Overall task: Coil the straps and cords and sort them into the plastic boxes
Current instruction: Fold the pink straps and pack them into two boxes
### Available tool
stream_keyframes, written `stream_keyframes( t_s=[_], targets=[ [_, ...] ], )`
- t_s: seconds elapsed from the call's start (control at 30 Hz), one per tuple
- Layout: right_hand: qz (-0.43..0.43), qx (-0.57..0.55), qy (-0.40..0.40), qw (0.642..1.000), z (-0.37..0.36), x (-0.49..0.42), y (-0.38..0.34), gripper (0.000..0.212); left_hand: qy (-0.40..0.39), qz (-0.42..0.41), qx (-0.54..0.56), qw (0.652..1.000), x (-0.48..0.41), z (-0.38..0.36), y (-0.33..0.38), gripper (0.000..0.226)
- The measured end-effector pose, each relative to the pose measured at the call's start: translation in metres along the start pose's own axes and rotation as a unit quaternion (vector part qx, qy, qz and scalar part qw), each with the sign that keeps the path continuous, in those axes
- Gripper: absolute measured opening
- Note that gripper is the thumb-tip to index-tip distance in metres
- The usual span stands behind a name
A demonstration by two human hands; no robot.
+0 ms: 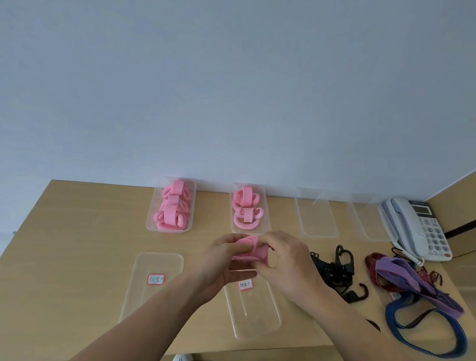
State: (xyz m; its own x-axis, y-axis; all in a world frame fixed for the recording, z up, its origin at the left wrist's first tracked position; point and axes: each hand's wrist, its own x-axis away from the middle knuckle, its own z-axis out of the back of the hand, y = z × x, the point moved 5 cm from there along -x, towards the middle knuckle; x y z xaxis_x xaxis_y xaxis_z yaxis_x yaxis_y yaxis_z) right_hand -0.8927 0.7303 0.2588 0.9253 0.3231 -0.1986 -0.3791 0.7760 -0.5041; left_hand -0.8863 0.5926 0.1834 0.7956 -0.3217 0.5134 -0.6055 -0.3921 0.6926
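Pink flat strap (248,250), soft-looking and half rolled, is held up off the light wooden table (78,241) between both hands, near the middle of the desk. The left hand (222,264) comes in from nine o'clock with its fingers curled round the roll. The right hand (285,264) pinches the loose tail from three o'clock.

At twelve o'clock from the hands stands a clear plastic box (268,217) holding two pink coils, and at eleven o'clock a fuller clear box (150,217) is packed with the same. Out at one and two o'clock, two more clear boxes (316,213) (366,218) look bare. A labelled clear tray (252,317) lies below the hands at six o'clock. A tangle of black hooked cords (336,269) sits at three o'clock, with a purple webbing strap (407,280) and a blue cord (426,333) beyond it.

To my eye the weak spot is that pinch. The strap looks springy, so if the right fingers slacken before the tail is wrapped across, the roll would likely spring open. The two pink boxes also look alike, and the labels are too blurred to read, so the coil could easily land in the wrong one
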Motion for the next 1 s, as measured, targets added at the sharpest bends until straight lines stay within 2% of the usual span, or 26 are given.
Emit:
stream_keyframes(
  t_s=[0.07,0.2,0.37,0.5,0.67,0.77,0.9,1.0],
  targets=[
    [-0.024,0.011,0.004,1.000,-0.007,-0.001,0.009,0.026,0.031,0.006,-0.041,0.999,-0.006,0.013,0.000,0.026],
    [-0.042,0.034,0.007,0.999,-0.016,-0.027,0.029,0.028,0.155,-0.031,-0.165,0.973,-0.027,0.043,0.004,0.022],
    [-0.035,0.042,-0.031,0.998,-0.039,-0.081,0.057,0.026,0.211,-0.045,-0.241,0.946,-0.059,0.055,0.007,0.021],
    [-0.040,0.039,-0.093,0.994,-0.065,-0.098,0.076,0.017,0.248,-0.045,-0.242,0.937,-0.076,0.056,0.006,0.020],
    [-0.045,0.006,-0.157,0.987,-0.081,-0.108,0.094,0.016,0.301,-0.046,-0.208,0.930,-0.091,0.054,0.007,0.015],
    [-0.027,-0.030,-0.153,0.987,-0.074,-0.111,0.095,0.016,0.322,-0.042,-0.175,0.929,-0.095,0.054,0.007,0.003],
    [-0.018,-0.020,-0.176,0.984,-0.083,-0.111,0.103,0.004,0.328,-0.031,-0.165,0.930,-0.096,0.051,0.005,0.003],
    [-0.031,-0.011,-0.183,0.983,-0.090,-0.113,0.108,0.008,0.333,-0.030,-0.169,0.927,-0.093,0.050,0.005,0.001]
  ],
)
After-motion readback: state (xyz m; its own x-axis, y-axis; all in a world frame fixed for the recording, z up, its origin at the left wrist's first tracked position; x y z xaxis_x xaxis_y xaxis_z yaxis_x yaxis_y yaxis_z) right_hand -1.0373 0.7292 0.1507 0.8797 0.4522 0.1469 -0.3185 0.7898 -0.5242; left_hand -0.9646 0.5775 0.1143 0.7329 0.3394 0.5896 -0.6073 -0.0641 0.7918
